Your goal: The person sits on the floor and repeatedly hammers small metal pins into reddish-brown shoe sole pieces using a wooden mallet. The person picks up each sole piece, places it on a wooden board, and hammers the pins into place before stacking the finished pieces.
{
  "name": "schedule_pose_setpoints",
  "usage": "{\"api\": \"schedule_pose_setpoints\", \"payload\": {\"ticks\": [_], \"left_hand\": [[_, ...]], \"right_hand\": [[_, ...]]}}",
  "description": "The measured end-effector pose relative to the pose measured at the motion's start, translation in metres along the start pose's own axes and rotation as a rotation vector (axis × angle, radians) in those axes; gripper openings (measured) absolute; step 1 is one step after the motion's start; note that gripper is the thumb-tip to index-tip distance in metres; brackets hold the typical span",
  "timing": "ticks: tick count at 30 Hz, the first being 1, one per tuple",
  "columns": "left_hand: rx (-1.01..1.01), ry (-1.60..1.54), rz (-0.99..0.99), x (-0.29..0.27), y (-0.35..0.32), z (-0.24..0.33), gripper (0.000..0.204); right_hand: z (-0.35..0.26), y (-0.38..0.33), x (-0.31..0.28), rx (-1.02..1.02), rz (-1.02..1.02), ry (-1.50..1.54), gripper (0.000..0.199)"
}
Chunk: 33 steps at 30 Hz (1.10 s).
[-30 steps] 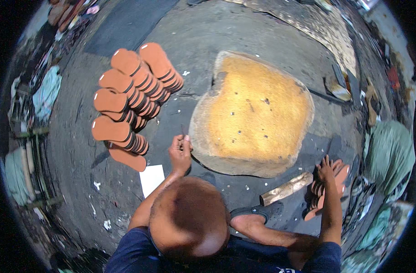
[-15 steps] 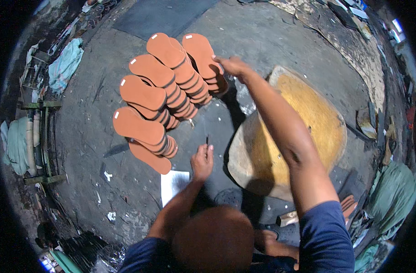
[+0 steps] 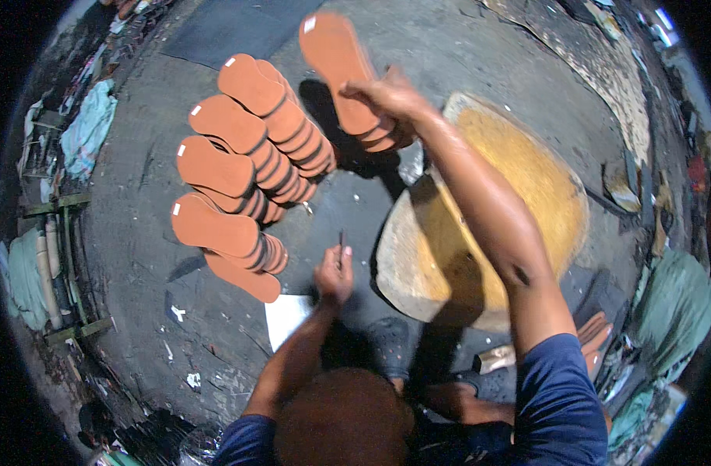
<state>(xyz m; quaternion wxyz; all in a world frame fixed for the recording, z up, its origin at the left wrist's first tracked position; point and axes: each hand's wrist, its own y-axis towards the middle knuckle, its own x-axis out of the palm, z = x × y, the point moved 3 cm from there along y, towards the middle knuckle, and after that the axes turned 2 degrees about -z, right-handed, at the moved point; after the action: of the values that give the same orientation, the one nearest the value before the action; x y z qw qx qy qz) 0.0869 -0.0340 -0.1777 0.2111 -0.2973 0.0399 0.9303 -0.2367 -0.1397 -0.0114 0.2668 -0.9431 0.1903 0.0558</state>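
My right hand grips a small stack of brown sole-shaped pieces, lifted off the floor with its shadow falling beneath. The top piece carries a small white label at its far end. To the left, several overlapping rows of the same brown soles lie fanned on the floor, each front piece with a white label. My left hand is closed around a thin dark stick-like tool, low in the middle, right of the rows. Its exact kind cannot be made out.
A large worn block with a yellowish top stands right, under my right forearm. A white sheet lies by my left wrist. A dark mat is at the far left. More brown soles lie at the lower right.
My right hand has raised the stack of soles off the floor and away from the rows. My left hand still holds the thin tool. The whole view has shifted slightly.
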Motion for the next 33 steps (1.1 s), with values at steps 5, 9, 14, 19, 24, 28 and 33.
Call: {"api": "schedule_pose_setpoints", "payload": {"ticks": [5, 9, 14, 19, 24, 28, 33], "left_hand": [[-0.017, -0.151, -0.035, 0.008, 0.004, -0.007, 0.029], [0.032, -0.166, 0.007, 0.016, 0.012, 0.008, 0.029], [-0.062, -0.324, 0.031, -0.005, 0.012, 0.005, 0.029], [-0.165, -0.602, 0.205, -0.072, -0.023, 0.039, 0.028], [-0.233, -0.701, 0.427, -0.134, -0.048, 0.07, 0.029], [-0.282, -0.679, 0.18, -0.137, -0.053, 0.043, 0.028], [-0.45, -1.066, -0.343, -0.118, -0.022, 0.008, 0.029]], "right_hand": [[0.015, -0.202, -0.126, -0.257, 0.305, -0.577, 0.111], [0.14, -0.292, -0.115, 0.012, 0.282, -1.06, 0.115], [0.165, -0.289, -0.084, -0.061, 0.347, -0.779, 0.115], [0.101, -0.267, 0.002, -0.21, -0.146, 0.366, 0.093], [0.133, -0.2, 0.172, -0.002, -0.156, 0.873, 0.086], [0.157, -0.165, 0.219, 0.112, 0.182, 0.234, 0.093], [0.146, -0.175, 0.211, 0.085, 0.171, -0.153, 0.078]]}}
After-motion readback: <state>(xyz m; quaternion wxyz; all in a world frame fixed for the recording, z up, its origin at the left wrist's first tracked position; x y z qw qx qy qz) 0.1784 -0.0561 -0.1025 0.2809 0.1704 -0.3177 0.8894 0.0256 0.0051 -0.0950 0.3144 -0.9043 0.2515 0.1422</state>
